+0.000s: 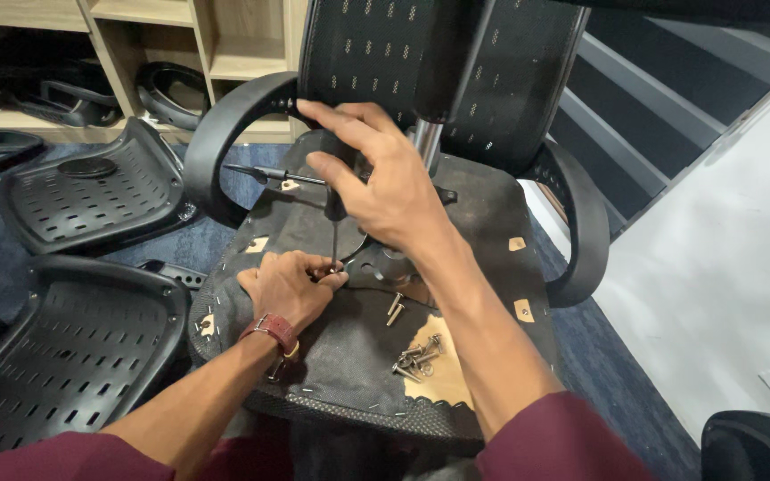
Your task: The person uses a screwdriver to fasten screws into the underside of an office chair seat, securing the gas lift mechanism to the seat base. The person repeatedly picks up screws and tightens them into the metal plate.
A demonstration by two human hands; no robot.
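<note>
An upside-down office chair seat (349, 356) lies in front of me, its black fabric underside up, with black armrests (581, 223) on both sides. My right hand (385, 178) grips the top of a T-handle hex key (335, 239) that stands upright on the metal mechanism plate (363, 258). My left hand (289, 287) pinches the key's lower tip against the plate. Several loose silver bolts (413, 358) lie on the seat near me, two more (395, 309) just above them. The chrome gas cylinder (426, 142) rises behind my right hand.
Black perforated plastic chair shells lie on the blue carpet at left (73, 347) and far left (91, 191). Wooden shelving (171, 36) with more black parts stands behind. A mesh backrest (385, 44) rises at the top. A white floor (724, 267) runs along the right.
</note>
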